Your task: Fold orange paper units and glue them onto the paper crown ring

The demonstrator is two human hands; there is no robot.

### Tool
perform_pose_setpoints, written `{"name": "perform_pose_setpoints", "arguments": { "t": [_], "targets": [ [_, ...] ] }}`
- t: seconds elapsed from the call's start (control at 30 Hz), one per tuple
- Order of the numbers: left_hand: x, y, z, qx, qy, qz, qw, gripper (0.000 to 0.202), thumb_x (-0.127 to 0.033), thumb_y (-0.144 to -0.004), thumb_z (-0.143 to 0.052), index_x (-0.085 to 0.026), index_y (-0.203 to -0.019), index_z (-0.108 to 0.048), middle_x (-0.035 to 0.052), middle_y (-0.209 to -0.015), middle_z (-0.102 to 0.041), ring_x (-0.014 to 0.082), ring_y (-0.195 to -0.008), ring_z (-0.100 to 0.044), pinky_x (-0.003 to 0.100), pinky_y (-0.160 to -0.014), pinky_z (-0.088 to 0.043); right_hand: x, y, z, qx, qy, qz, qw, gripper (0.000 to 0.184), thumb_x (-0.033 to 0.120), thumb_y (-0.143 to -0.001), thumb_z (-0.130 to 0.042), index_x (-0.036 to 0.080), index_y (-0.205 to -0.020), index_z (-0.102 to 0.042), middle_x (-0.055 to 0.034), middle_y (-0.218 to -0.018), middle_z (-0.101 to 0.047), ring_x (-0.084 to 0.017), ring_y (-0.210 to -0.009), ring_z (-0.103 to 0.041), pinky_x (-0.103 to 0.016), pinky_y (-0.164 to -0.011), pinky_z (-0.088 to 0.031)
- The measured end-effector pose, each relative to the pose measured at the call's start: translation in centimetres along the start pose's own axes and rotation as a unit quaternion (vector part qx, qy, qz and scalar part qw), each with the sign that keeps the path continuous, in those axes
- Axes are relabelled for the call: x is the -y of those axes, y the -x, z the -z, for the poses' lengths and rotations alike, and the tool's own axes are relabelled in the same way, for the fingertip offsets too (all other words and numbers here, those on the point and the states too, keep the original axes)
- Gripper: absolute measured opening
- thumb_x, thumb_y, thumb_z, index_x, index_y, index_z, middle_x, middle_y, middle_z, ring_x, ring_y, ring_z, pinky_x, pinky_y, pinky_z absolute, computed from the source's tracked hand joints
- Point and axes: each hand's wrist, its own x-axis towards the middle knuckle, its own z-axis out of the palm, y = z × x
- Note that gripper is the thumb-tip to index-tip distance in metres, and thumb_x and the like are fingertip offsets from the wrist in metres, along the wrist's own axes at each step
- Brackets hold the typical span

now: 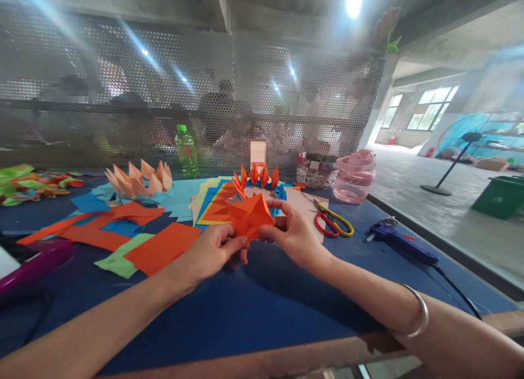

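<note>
Both of my hands hold a folded orange paper piece [250,214] above the blue table [254,308]. My left hand [210,253] pinches its lower left edge with the fingers pressed together. My right hand [292,234] grips its right side, thumb on top. Behind the piece lies a stack of coloured paper sheets [213,201] with several small orange folded points [256,177] standing on it.
Flat orange and green paper [158,250] lies to the left, with peach folded shapes [137,179] behind. Scissors [332,221], a blue glue gun [399,242], a pink jar [355,176], a patterned bowl [316,170] and a green bottle [186,149] stand around. People sit behind a perforated screen [123,95].
</note>
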Motion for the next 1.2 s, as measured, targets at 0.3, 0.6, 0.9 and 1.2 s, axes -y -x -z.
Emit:
{"name": "perform_pose_setpoints", "arguments": {
  "t": [0.3, 0.6, 0.9, 1.2],
  "targets": [
    [0.5, 0.1, 0.1, 0.031, 0.038, -0.006, 0.999, 0.031, -0.046, -0.071, -0.072, -0.016, -0.075, -0.070, 0.0059, -0.072, -0.073, 0.0167, -0.062, -0.065, 0.025, -0.052, -0.048, -0.6, 0.0, -0.2, 0.043, -0.038, -0.003, 0.998, 0.060, 0.036, -0.070, -0.078, 0.021, -0.116, -0.041, 0.0014, -0.078, -0.068, -0.017, -0.074, -0.067, -0.031, -0.071, -0.051],
    [-0.2, 2.5, 0.0, 0.036, -0.284, -0.273, 0.918, 0.014, -0.027, -0.087, -0.058, -0.021, -0.077, -0.066, 0.0011, -0.071, -0.070, 0.0148, -0.065, -0.064, 0.025, -0.064, -0.049, 0.6, -0.3, 0.7, 0.009, 0.004, -0.078, 0.997, 0.042, 0.024, -0.077, -0.060, 0.018, -0.116, -0.045, 0.0093, -0.059, -0.056, -0.010, -0.052, -0.050, -0.022, -0.054, -0.038],
    [0.8, 3.5, 3.0, -0.078, -0.494, -0.498, 0.708, 0.037, -0.009, -0.086, -0.055, -0.021, -0.121, -0.057, 0.0096, -0.117, -0.067, 0.0245, -0.113, -0.060, 0.040, -0.100, -0.044, 0.8, 0.7, 0.3, 0.159, 0.073, -0.057, 0.983, 0.034, 0.018, -0.084, -0.051, 0.019, -0.116, -0.040, 0.0124, -0.055, -0.044, -0.008, -0.046, -0.041, -0.019, -0.046, -0.031],
    [3.1, 3.8, 2.3, 0.004, -0.498, -0.504, 0.706, 0.026, -0.009, -0.088, -0.053, -0.023, -0.104, -0.069, 0.0063, -0.099, -0.076, 0.0208, -0.090, -0.069, 0.032, -0.086, -0.051, 2.0, 2.5, 0.7, 0.098, 0.422, 0.165, 0.886, 0.028, 0.009, -0.088, -0.049, 0.017, -0.114, -0.051, -0.0111, -0.109, -0.060, -0.023, -0.102, -0.058, -0.040, -0.088, -0.048]
  ]
}}
